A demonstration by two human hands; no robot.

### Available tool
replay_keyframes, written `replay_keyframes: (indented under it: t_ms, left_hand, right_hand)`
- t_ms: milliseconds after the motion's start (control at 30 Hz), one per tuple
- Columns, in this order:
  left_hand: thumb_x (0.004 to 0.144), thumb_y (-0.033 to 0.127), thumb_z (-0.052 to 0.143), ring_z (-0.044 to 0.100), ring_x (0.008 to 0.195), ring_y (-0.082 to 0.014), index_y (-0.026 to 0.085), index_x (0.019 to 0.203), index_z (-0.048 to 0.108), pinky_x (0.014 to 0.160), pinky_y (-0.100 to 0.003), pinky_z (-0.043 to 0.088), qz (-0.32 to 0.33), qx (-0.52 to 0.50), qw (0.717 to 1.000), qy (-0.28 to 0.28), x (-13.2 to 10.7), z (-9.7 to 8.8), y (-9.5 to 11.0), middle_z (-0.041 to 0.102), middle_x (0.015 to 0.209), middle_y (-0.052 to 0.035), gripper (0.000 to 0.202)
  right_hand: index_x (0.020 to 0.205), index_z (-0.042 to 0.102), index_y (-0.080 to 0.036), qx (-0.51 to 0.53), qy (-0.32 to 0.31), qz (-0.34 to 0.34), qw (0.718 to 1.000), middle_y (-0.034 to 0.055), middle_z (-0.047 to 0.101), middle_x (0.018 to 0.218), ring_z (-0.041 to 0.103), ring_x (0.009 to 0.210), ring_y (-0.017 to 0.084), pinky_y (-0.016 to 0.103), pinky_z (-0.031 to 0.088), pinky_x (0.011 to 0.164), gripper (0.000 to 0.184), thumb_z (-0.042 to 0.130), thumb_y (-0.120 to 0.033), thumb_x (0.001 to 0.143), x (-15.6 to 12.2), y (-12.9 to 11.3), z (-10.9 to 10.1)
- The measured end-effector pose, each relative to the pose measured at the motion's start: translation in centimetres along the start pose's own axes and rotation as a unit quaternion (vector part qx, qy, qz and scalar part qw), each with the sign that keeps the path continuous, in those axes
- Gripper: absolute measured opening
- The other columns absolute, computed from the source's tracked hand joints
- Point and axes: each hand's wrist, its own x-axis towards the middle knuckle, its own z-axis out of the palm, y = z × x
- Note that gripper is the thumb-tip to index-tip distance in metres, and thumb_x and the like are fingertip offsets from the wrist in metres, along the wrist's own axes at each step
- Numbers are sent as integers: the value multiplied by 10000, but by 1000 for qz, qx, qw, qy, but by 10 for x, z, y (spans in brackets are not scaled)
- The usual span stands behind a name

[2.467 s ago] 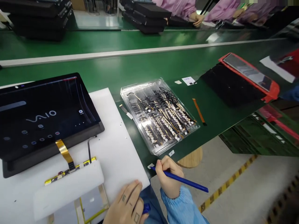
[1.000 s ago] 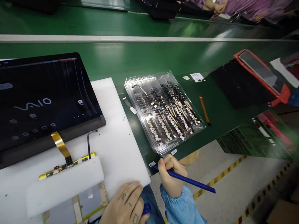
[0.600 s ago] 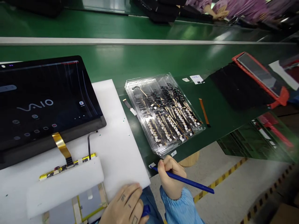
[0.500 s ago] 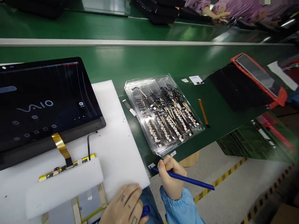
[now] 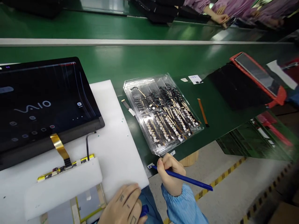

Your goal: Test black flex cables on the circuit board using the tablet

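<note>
Your R fingers [image 5: 161,166] pinch a blue pen [image 5: 187,179] near its tip, w/ no gap visible btwn skin & barrel. Your L fingers [image 5: 132,199], curled by the near R corner of a white foam pad [image 5: 112,102], close round a blue piece [image 5: 144,210], poss. the pen's cap; most of it is hidden.

The pen tip is at the R edge of a small white label [image 5: 151,165] w/ blue marks, lying flat on the green tabletop [image 5: 100,60] just beside the pad; actual contact is too small to tell. Step in hand looks to be the marking itself, approx. midway. Any next stroke calls for a light, steady tip & the label kept from sliding, as no finger pins it.

Just above your R knuckles, a 2nd label [image 5: 172,152] lies near a clear tray [image 5: 144,83] of cables [image 5: 171,127]. A tagged cable [image 5: 128,107] sits to its L, an orange ribbon [image 5: 202,112] to its R.

Over on the pad, a lit VAIO tablet [image 5: 46,93] joins a yellow-edged circuit strip [image 5: 65,168] via a gold ribbon [image 5: 61,147]. Far side, top R: a co-worker's hand [image 5: 219,18], pink sleeve [image 5: 197,4].
</note>
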Motion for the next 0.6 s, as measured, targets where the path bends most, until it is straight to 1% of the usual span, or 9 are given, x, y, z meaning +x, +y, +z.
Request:
replay_keyframes:
  t_ms: [167, 300, 467, 600]
  left_hand:
    - [946, 144, 259, 648, 734, -172, 134, 706, 564, 628, -276, 544, -1, -4, 1000, -10, -4, 2, 0, 671, 749, -54, 388]
    - [935, 136, 262, 644, 750, -178, 130, 712, 569, 632, -283, 546, 5, -6, 1000, -10, -7, 3, 0, 667, 761, -66, 379]
    - [903, 119, 300, 635, 769, -184, 124, 724, 577, 653, -286, 546, 12, -2, 1000, -14, -10, 4, -1, 659, 778, -80, 330]
    - [884, 109, 320, 630, 779, -185, 123, 723, 577, 667, -283, 545, 17, -7, 1000, -13, -10, 5, -1, 654, 781, -84, 303]
  right_hand:
    - [574, 248, -182, -6, 1, -11, 1000, -67, 293, 512, 315, 433, 61, 182, 266, 408, 366, 500, -17, 783, 0, -1, 1]
    - [579, 262, -183, -9, -6, -13, 1000, -68, 314, 516, 326, 434, 58, 181, 273, 410, 361, 510, -9, 775, 1, -2, 0]
    - [576, 241, -182, -5, -12, -19, 1000, -69, 276, 512, 317, 432, 60, 182, 258, 404, 368, 497, -10, 776, 0, -1, 0]
    - [577, 244, -184, -8, -6, -14, 1000, -69, 290, 512, 319, 433, 61, 188, 260, 408, 368, 500, -9, 776, -1, -1, 0]
